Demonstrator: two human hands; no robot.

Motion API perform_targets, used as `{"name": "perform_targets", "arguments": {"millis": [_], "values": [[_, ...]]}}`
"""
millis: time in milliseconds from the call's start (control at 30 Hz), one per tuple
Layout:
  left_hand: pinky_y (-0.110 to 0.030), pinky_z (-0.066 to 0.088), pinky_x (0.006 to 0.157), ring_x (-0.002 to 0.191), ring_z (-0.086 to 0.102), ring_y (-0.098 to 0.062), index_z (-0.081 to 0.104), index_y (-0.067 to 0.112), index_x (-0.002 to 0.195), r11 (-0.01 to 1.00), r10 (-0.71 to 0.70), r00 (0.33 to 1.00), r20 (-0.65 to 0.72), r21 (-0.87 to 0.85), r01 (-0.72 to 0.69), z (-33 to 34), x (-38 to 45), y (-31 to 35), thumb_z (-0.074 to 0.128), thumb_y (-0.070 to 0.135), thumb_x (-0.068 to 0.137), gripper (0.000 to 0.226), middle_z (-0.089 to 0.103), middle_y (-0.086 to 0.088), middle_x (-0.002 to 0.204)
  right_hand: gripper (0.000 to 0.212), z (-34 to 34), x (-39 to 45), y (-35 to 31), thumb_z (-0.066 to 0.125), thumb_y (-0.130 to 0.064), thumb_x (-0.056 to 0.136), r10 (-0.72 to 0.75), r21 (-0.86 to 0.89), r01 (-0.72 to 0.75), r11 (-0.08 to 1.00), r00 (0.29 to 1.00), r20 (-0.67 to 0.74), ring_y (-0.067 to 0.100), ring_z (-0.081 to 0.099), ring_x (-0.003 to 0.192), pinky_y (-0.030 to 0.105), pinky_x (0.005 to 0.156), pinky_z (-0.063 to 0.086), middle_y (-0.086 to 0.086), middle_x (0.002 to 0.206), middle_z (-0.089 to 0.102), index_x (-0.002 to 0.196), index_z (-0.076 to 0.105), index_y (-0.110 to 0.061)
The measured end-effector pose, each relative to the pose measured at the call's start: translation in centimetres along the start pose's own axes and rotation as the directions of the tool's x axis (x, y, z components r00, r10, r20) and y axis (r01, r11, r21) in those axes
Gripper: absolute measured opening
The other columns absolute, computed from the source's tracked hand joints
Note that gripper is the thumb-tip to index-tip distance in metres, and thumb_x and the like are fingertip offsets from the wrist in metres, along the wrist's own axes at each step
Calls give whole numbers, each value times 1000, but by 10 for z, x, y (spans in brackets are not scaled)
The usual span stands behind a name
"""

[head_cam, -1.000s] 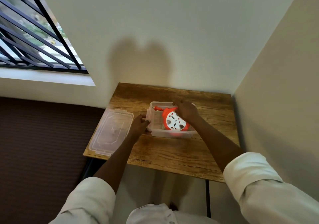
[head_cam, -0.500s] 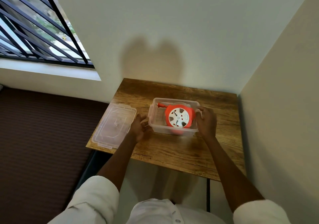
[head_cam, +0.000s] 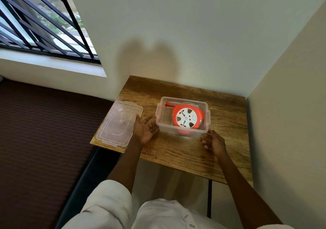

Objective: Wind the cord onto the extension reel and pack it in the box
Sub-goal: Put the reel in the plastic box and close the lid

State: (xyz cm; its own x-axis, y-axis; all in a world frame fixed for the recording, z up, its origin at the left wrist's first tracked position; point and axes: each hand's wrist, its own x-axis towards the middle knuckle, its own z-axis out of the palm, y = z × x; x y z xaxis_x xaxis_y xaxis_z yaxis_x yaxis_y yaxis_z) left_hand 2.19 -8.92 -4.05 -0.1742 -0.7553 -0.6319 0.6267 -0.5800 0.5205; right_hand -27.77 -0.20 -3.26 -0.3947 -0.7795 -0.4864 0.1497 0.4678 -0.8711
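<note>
The orange extension reel (head_cam: 187, 119) with a white socket face lies inside the clear plastic box (head_cam: 163, 121) on the wooden table (head_cam: 185, 154). Its orange plug (head_cam: 168, 104) rests at the box's back left. My left hand (head_cam: 143, 129) hovers palm-up between the box and the lid, fingers spread, thumb near the lid's edge. My right hand (head_cam: 213, 141) is off the box, just in front of its right corner, fingers loosely apart and holding nothing.
The clear lid (head_cam: 116, 125) lies flat on the table's left end, partly overhanging the edge. Walls close in behind and to the right. A barred window (head_cam: 40, 22) is up left; a dark ribbed surface (head_cam: 35, 140) lies below it.
My right hand let go of the reel, moved to the box's right side, then drew back off it. My left hand left the box's left wall and opened palm-up.
</note>
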Motion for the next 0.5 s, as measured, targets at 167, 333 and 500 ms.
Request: {"name": "perform_targets", "arguments": {"millis": [167, 333, 500], "values": [[-53, 37, 111, 135, 46, -40, 41, 15, 149, 993, 34, 999, 7, -109, -33, -7, 4, -6, 32, 70, 95, 78, 52, -18, 144, 29, -2, 3, 5, 52, -34, 103, 16, -31, -15, 999, 999, 31, 23, 66, 76, 30, 59, 49, 12, 96, 77, 107, 70, -11], [-52, 42, 105, 129, 51, -38, 41, 11, 148, 961, 94, 995, 23, -265, -85, -12, 3, -4, 39, 66, 96, 76, 51, -19, 144, 26, -1, 0, -1, 50, -26, 103, -12, -107, 14, 994, 1000, 14, 24, 63, 74, 30, 58, 47, 16, 96, 76, 104, 70, -10], [-51, 47, 98, 129, 52, -39, 44, 9, 146, 940, 113, 992, 52, -329, -90, -11, 0, 1, 43, 64, 95, 75, 50, -20, 145, 27, 0, 1, -4, 48, -21, 104, -28, -141, 29, 990, 1000, 13, 24, 60, 68, 29, 54, 43, 23, 103, 73, 110, 67, -4]]}}
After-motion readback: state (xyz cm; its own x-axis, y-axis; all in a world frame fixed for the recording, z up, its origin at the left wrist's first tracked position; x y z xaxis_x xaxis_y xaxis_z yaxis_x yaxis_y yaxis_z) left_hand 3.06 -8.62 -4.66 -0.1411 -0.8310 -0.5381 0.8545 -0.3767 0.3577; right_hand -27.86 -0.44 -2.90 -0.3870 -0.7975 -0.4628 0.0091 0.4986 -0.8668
